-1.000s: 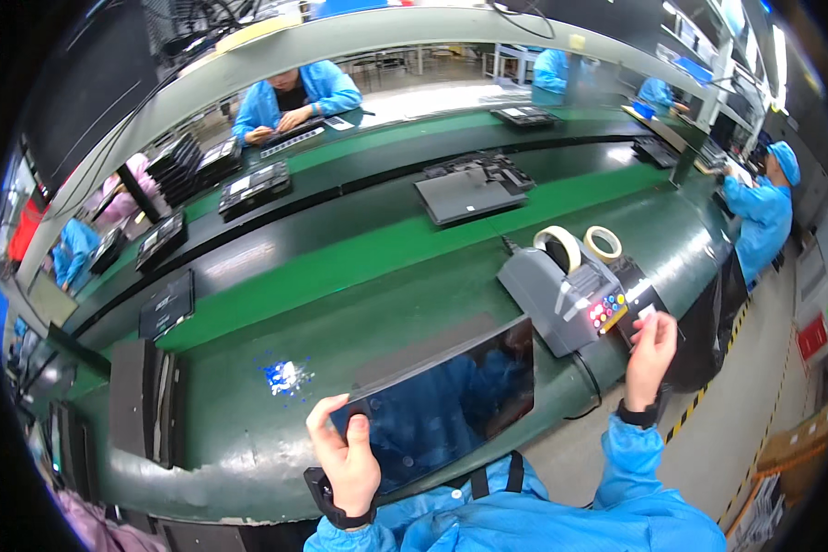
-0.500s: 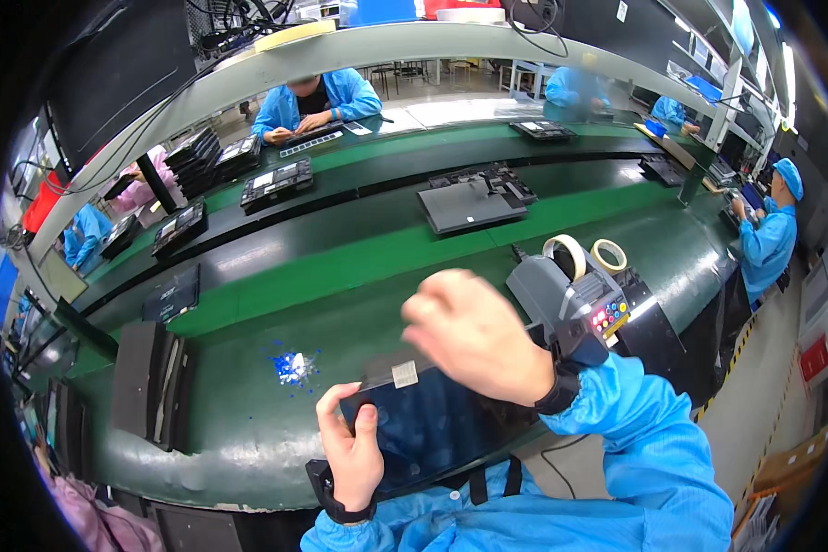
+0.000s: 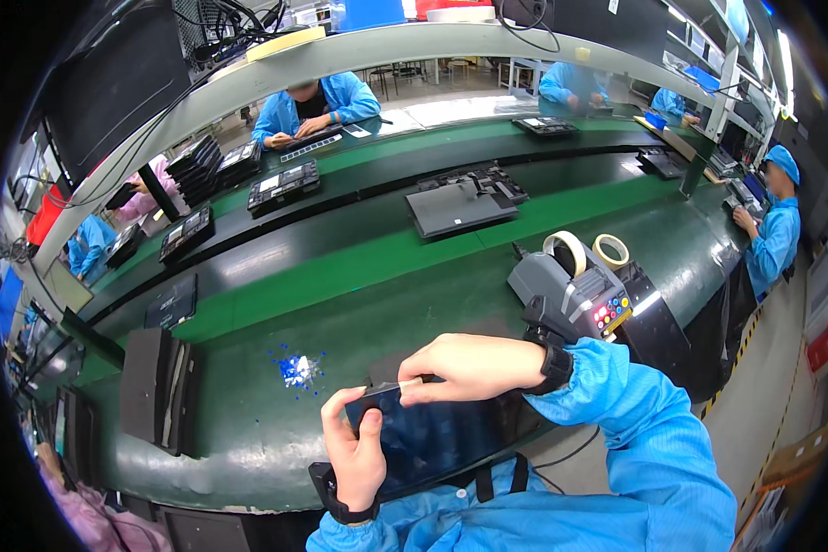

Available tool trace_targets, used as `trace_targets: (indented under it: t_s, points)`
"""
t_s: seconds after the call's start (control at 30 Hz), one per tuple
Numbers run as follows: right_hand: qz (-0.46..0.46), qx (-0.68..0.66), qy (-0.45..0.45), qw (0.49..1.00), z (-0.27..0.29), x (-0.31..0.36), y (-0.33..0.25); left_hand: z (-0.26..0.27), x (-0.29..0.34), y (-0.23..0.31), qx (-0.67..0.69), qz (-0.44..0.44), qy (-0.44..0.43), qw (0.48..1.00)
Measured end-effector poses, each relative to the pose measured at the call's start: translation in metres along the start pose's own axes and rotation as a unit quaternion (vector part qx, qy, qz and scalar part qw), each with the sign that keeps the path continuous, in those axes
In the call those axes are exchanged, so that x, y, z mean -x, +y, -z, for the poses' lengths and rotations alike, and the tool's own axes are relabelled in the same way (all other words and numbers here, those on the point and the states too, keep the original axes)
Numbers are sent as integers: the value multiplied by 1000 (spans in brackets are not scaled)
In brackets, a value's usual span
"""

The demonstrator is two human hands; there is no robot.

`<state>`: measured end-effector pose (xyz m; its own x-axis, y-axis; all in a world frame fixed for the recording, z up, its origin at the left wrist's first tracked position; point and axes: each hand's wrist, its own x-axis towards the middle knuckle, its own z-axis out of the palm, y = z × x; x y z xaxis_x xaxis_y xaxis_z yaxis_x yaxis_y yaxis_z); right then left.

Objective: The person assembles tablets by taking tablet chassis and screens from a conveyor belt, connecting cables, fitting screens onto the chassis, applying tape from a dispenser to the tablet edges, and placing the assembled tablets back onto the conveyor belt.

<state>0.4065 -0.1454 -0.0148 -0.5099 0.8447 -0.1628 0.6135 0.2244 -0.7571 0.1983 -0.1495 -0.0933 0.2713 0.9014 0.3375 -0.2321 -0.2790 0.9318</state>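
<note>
A dark, glossy screen panel [image 3: 451,437] is tilted up near the bench's front edge. My left hand [image 3: 354,451] grips its left corner, thumb on the glossy face and fingers over the top edge. At that same edge my right hand [image 3: 469,366] is closed in a pinch on a small pale piece of tape [image 3: 411,384], mostly covered by the fingers. Just left of the panel lies a scatter of small blue and white bits [image 3: 299,371].
A grey tape dispenser [image 3: 552,281] with tape rolls [image 3: 610,250] stands right of my hands. Dark panels [image 3: 152,391] lean upright at left. Laptop parts [image 3: 465,207] lie farther back. Co-workers in blue sit across the bench [image 3: 248,465] and at right.
My right hand has come down from above the panel to its top edge, and its fingers now pinch the pale tape there. My left hand keeps its hold on the corner.
</note>
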Motion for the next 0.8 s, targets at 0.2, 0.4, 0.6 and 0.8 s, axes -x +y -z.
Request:
trace_targets:
  t_s: [0.2,0.4,0.6,0.8]
  points:
    - [108,174,410,889,-35,48,-18,25,-11,-11,-47,-32,95,994]
    - [-92,-319,513,792,-133,89,35,29,-32,-11,107,20,177,978]
    - [76,-560,557,609,-147,21,21,-33,-14,-28,148,140,230,952]
    - [-11,-620,553,557,-114,13,30,-43,16,-45,215,134,233,939]
